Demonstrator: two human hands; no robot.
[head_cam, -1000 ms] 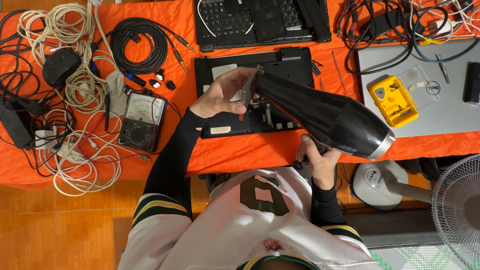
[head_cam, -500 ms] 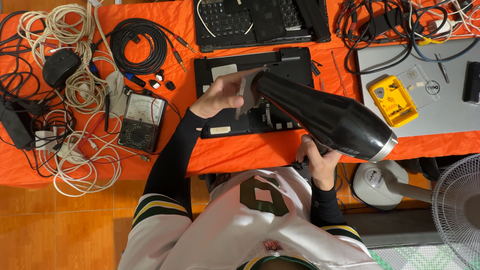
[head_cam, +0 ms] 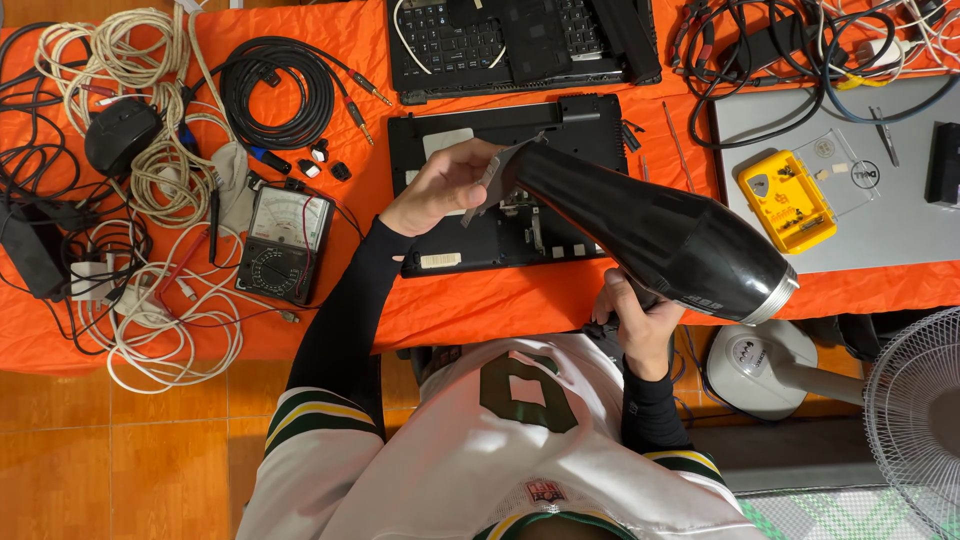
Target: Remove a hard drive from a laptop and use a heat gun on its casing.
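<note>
My right hand point(head_cam: 638, 322) grips the handle of a black hair dryer point(head_cam: 655, 235), whose barrel points up-left over an opened black laptop base point(head_cam: 500, 190) on the orange cloth. My left hand point(head_cam: 440, 185) is at the dryer's nozzle end, fingers pinching a small grey flat piece point(head_cam: 497, 172) right at the mouth. Both arms wear black sleeves under a white jersey.
An analog multimeter point(head_cam: 283, 243), coiled black cable point(head_cam: 272, 90) and white cables point(head_cam: 150, 290) lie at left. A black keyboard unit point(head_cam: 520, 35) sits at the top. A silver laptop point(head_cam: 880, 210) with a yellow box point(head_cam: 785, 200) lies right; a fan point(head_cam: 915, 410) stands lower right.
The left hand has shifted slightly at the dryer's nozzle, now pinching the grey piece at its mouth. The dryer and right hand stay almost still.
</note>
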